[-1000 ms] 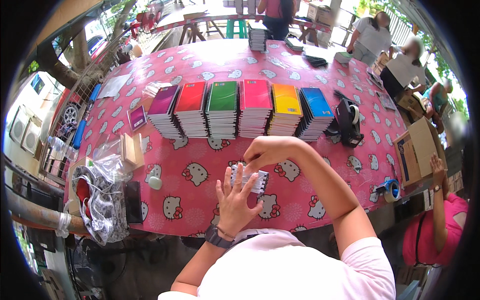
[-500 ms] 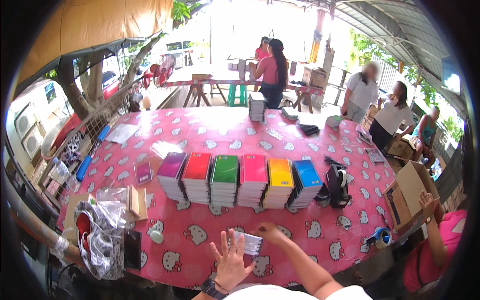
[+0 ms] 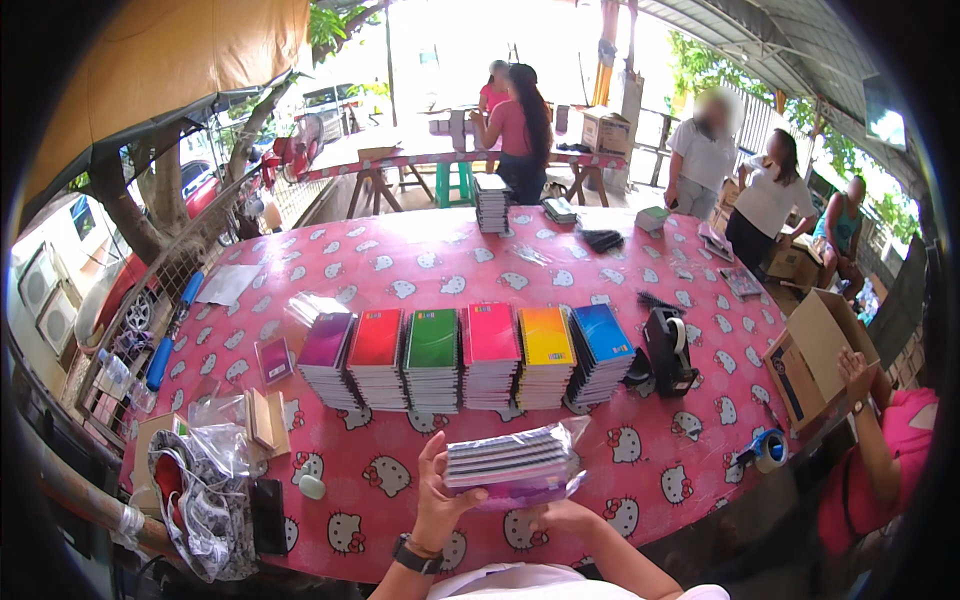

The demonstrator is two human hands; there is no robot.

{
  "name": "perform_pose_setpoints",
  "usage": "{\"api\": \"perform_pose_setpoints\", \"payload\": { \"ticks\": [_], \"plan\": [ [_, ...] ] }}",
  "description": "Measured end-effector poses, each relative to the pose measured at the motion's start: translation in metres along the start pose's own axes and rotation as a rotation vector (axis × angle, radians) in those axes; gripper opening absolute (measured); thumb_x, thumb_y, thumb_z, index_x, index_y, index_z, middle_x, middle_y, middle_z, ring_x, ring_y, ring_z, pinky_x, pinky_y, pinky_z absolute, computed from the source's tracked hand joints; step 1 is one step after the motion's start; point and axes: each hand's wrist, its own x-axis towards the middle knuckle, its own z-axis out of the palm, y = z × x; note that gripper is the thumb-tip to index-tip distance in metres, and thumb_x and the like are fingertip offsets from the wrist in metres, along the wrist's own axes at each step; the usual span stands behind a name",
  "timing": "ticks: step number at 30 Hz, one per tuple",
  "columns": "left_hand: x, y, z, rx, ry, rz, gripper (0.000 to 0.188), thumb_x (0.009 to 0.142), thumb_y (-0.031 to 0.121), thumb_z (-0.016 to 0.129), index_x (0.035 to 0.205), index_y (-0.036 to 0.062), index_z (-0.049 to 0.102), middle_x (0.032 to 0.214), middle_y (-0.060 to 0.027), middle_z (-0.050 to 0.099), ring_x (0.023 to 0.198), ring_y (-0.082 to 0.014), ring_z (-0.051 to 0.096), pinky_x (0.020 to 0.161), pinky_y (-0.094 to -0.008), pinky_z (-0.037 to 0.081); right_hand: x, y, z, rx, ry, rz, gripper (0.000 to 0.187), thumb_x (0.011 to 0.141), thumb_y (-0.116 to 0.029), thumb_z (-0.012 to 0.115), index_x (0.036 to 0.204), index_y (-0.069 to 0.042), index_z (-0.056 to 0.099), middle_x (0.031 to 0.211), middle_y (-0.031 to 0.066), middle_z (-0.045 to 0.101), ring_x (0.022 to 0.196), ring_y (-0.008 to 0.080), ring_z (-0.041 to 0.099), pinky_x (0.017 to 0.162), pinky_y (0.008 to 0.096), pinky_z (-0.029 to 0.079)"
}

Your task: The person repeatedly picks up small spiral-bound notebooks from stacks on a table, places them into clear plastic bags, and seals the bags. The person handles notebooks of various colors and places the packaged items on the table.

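Note:
My left hand (image 3: 447, 492) grips a bundle of spiral notebooks (image 3: 508, 458) in clear plastic, its thumb across the near side. The bundle is tilted above the table, with striped page edges up and a purple cover below. My right hand (image 3: 562, 516) is curled under the bundle's right end, by the loose plastic; what its fingers hold, if anything, is hidden. Beyond stands a row of notebook stacks: purple (image 3: 326, 342), red (image 3: 376, 338), green (image 3: 432, 340), pink (image 3: 490, 334), yellow (image 3: 546, 337) and blue (image 3: 602, 333).
A black tape dispenser (image 3: 670, 352) stands right of the stacks, with a blue tape roll (image 3: 770, 450) nearer the edge. A patterned cloth bag (image 3: 185, 505) and a phone (image 3: 267, 515) lie left. At right, a person's hands (image 3: 857, 378) are by an open carton (image 3: 800, 375).
My left hand, spread over the bundle before, now grips it, raised and tilted with its striped edges up. My right hand has come in from the right to the bundle's lower end.

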Motion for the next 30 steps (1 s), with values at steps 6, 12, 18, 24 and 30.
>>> {"api": "perform_pose_setpoints", "payload": {
  "ticks": [6,12,18,24,30],
  "plan": [
    [-0.007,-0.014,-0.026,0.862,-0.163,0.168,0.109,0.053,0.013,0.087,0.140,0.0048,0.022,0.115,-0.0118,0.049,0.106,-0.0223,0.054,0.089,-0.0343,0.047,0.046,-0.031,0.021,-0.050,0.041,-0.373,0.072,0.067,-0.009,0.079,0.127,-0.004,0.040,0.120,0.0069,0.052,0.112,0.0150,0.047,0.097,0.0329,0.039],
    [-0.008,-0.012,-0.018,0.244,0.009,0.078,0.120,0.055,0.015,0.088,0.144,0.0090,0.008,0.109,-0.0091,0.051,0.106,-0.0205,0.051,0.095,-0.0351,0.043,0.066,-0.060,0.015,-0.393,-0.183,-0.562,0.064,0.074,-0.019,0.075,0.128,-0.007,0.042,0.133,0.0110,0.044,0.118,0.0197,0.045,0.097,0.0342,0.037],
    [-0.022,-0.012,-0.058,0.283,-0.005,0.083,0.128,0.057,0.037,0.086,0.145,0.0073,-0.002,0.150,-0.0192,0.009,0.139,-0.0271,0.012,0.112,-0.0383,0.010,0.026,-0.054,0.014,-0.212,-0.016,-0.294,0.104,0.064,-0.035,0.080,0.143,-0.010,0.017,0.146,0.0127,0.023,0.137,0.0263,0.017,0.111,0.0376,0.014],
    [-0.038,-0.058,-0.010,0.183,-0.059,-0.062,0.122,0.056,0.028,0.088,0.143,0.0002,0.006,0.135,-0.0134,0.033,0.124,-0.0216,0.035,0.106,-0.0352,0.028,0.037,-0.009,0.028,-0.221,0.145,-0.280,0.109,0.067,-0.025,0.079,0.145,-0.005,0.005,0.141,0.0143,0.024,0.131,0.0233,0.024,0.109,0.0343,0.021],
    [-0.055,-0.027,-0.032,0.668,0.005,0.183,0.103,0.064,0.037,0.081,0.140,0.0019,0.021,0.140,-0.0180,0.026,0.133,-0.0293,0.023,0.108,-0.0409,0.021,0.002,-0.034,0.004,-0.566,0.267,-0.490,0.079,0.069,-0.025,0.076,0.135,-0.003,0.037,0.127,0.0107,0.045,0.124,0.0226,0.037,0.104,0.0355,0.027]
  ]
}}
